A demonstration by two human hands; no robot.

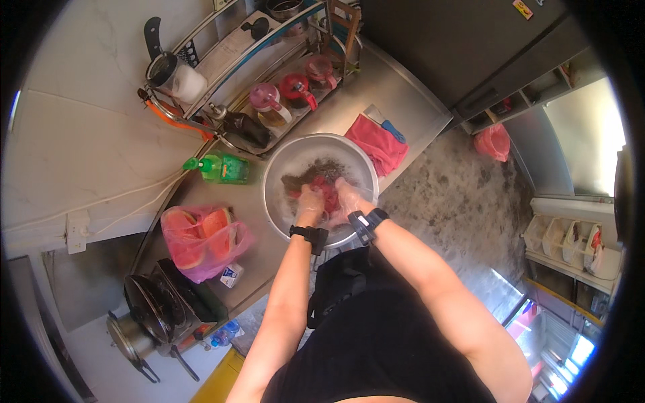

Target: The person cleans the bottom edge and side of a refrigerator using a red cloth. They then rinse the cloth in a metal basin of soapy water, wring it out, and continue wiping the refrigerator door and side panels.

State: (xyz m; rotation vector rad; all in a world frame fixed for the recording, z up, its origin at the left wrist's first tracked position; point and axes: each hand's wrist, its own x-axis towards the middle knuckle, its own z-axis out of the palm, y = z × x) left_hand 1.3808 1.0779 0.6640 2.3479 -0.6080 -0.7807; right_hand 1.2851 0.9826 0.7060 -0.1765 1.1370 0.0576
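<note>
A large round metal basin (pixel 270 211) stands on the steel counter in front of me. Reddish pieces, perhaps raw meat (pixel 330 194), and a dark, fine-looking mass (pixel 297 184) lie inside it. My left hand (pixel 311 200) reaches into the basin at the reddish pieces, in what looks like a thin clear plastic glove. From the right, my right hand (pixel 347 196) touches the same pieces, also apparently gloved. Both hands are somewhat blurred, and their fingertips are partly hidden, so a firm hold cannot be made out. Each wrist bears a black strap with a small device.
A green pump bottle (pixel 227 168) and a pink bag of cut watermelon (pixel 206 242) are left of the basin. Behind it stands a rack with lidded jugs (pixel 269 101). A red cloth (pixel 378 143) lies close on the right. Pans (pixel 151 307) stand at lower left.
</note>
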